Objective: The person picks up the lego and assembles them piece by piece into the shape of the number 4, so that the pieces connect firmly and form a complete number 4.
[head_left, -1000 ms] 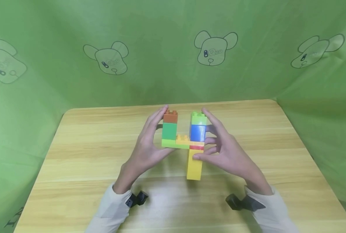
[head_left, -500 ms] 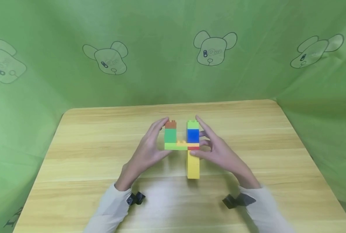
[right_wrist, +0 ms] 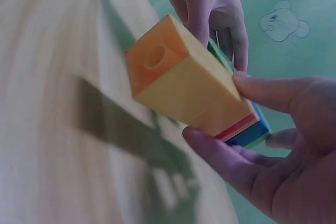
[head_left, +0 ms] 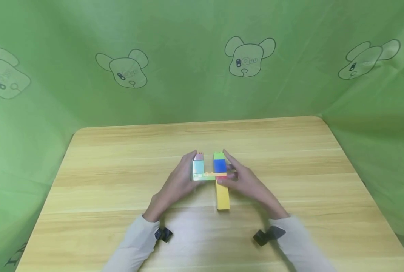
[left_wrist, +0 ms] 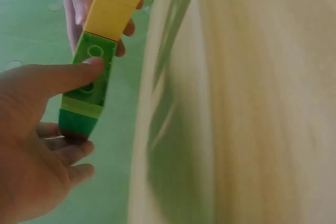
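Observation:
Both hands hold one build of toy building bricks (head_left: 220, 166) above the table. Its right column is light green over blue, and a yellow leg (head_left: 222, 196) hangs below a thin red brick. On the left, a pale-looking column stands on a light green plate (left_wrist: 94, 90). My left hand (head_left: 177, 181) grips this left end, its thumb pressed on the plate's underside in the left wrist view. My right hand (head_left: 247, 183) pinches the right end, thumb by the red brick. In the right wrist view, the hollow bottom of the yellow leg (right_wrist: 184, 77) shows, off the tabletop.
A light wooden table (head_left: 103, 162) spreads under the hands, and the build's shadow (right_wrist: 142, 140) falls on it. Green cloth (head_left: 188, 75) with printed bear heads hangs behind and at the sides. A black wrist camera (head_left: 163, 234) sits on the left sleeve, another (head_left: 268, 235) on the right.
Both hands have lowered the brick build toward the table, so it looks smaller in the head view. It has also shifted slightly left at its right column. The grips look the same.

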Demonstrator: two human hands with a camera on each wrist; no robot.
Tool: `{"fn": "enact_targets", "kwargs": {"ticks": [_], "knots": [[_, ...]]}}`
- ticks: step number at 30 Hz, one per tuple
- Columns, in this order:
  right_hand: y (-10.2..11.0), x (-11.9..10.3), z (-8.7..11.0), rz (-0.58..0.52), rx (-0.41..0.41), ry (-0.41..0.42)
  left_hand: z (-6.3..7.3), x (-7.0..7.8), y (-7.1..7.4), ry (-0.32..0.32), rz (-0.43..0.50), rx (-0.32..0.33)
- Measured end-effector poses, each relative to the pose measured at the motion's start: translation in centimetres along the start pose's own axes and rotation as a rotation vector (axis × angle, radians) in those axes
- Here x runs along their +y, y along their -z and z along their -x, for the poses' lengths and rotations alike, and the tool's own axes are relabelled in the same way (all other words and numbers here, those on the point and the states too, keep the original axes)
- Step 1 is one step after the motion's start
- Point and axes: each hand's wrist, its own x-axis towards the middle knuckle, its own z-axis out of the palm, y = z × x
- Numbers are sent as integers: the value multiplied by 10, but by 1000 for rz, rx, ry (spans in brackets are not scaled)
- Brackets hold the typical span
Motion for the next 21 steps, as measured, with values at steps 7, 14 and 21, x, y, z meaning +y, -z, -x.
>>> {"fn": "enact_targets", "kwargs": {"ticks": [7, 14, 21], "knots": [[-8, 11, -5, 66, -33, 14, 2, -6, -12, 55, -18, -54], [-11, 15, -8, 84, -51, -10, 4, -7, -17, 87, -53, -98], [-12, 16, -8, 117, -44, 1, 6, -8, -18, 81, -92, -118]]}}
